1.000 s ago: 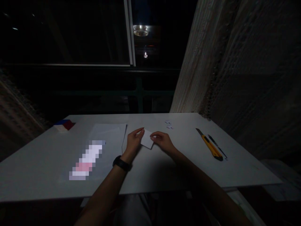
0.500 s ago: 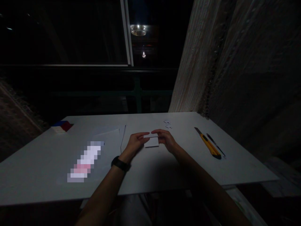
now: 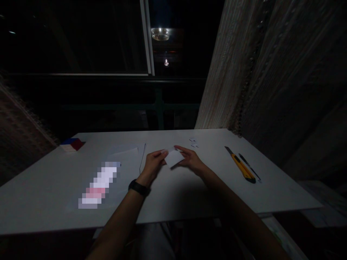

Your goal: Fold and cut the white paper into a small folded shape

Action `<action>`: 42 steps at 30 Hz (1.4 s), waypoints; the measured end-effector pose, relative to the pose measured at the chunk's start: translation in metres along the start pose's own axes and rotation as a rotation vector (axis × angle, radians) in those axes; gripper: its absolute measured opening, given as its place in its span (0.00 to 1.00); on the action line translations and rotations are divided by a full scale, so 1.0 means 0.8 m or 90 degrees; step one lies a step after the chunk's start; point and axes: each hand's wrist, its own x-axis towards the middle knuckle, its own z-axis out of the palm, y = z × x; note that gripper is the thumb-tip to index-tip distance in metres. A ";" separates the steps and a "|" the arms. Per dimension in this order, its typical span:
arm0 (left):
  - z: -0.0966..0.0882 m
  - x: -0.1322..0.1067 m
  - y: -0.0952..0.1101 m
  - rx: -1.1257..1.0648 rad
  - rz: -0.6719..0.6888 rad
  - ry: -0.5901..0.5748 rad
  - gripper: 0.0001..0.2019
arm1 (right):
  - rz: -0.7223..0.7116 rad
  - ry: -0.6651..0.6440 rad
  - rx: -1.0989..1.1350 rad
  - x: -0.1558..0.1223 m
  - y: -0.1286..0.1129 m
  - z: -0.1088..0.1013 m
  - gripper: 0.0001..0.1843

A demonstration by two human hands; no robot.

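A small white piece of paper point(image 3: 174, 157) is held just above the white table point(image 3: 206, 187), near its middle. My left hand point(image 3: 153, 163) pinches the paper's left edge, with a black watch on that wrist. My right hand point(image 3: 191, 159) grips the paper's right side, fingers curled under and over it. The paper is tilted, with its face turned toward me. The room is dim.
A yellow utility knife point(image 3: 241, 165) and a dark pen point(image 3: 249, 167) lie to the right. White sheets point(image 3: 127, 153) and a blurred-out item point(image 3: 99, 185) lie to the left. A red and blue block point(image 3: 72, 144) sits at the far left corner. Small paper scraps point(image 3: 193, 142) lie beyond my hands.
Both hands have turned the paper: it went from tilted, to folded flat low on the table, to raised and tilted again. The hands shifted slightly away from me.
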 end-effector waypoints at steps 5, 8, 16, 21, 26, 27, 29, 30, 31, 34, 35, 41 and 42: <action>-0.004 0.003 -0.005 0.040 0.032 -0.011 0.19 | 0.013 -0.012 -0.105 0.001 0.008 0.000 0.23; -0.006 0.005 -0.008 0.081 0.053 0.003 0.19 | 0.018 -0.034 -0.173 0.000 0.007 0.001 0.16; -0.001 0.002 -0.006 0.076 0.042 0.016 0.19 | 0.061 -0.087 -0.209 -0.004 0.000 0.002 0.21; 0.001 -0.002 -0.001 0.066 0.004 0.002 0.22 | 0.090 -0.010 -0.134 -0.005 -0.007 0.003 0.23; 0.004 -0.007 0.003 0.067 -0.037 -0.049 0.24 | 0.109 0.030 -0.083 -0.003 -0.006 0.001 0.21; 0.005 -0.008 0.003 0.073 -0.048 -0.061 0.23 | 0.106 0.041 -0.092 -0.002 -0.005 0.001 0.20; 0.006 -0.010 0.004 0.090 -0.069 -0.092 0.21 | 0.093 0.055 -0.126 -0.001 -0.002 0.000 0.19; 0.007 -0.011 0.004 0.103 -0.077 -0.112 0.19 | 0.082 0.060 -0.145 0.000 0.000 0.000 0.19; 0.006 -0.011 0.004 0.116 -0.082 -0.134 0.17 | 0.068 0.066 -0.162 0.000 0.001 0.001 0.19; 0.004 -0.011 0.003 0.139 -0.088 -0.189 0.14 | 0.027 0.099 -0.196 0.001 0.004 0.004 0.19; 0.003 -0.011 0.002 0.140 -0.090 -0.203 0.14 | 0.018 0.109 -0.205 0.001 0.004 0.005 0.19; -0.001 -0.009 -0.007 0.140 -0.123 -0.218 0.19 | -0.033 0.173 -0.247 0.003 0.004 0.009 0.17; 0.000 -0.008 -0.008 0.135 -0.124 -0.215 0.20 | -0.044 0.177 -0.251 0.003 0.004 0.010 0.17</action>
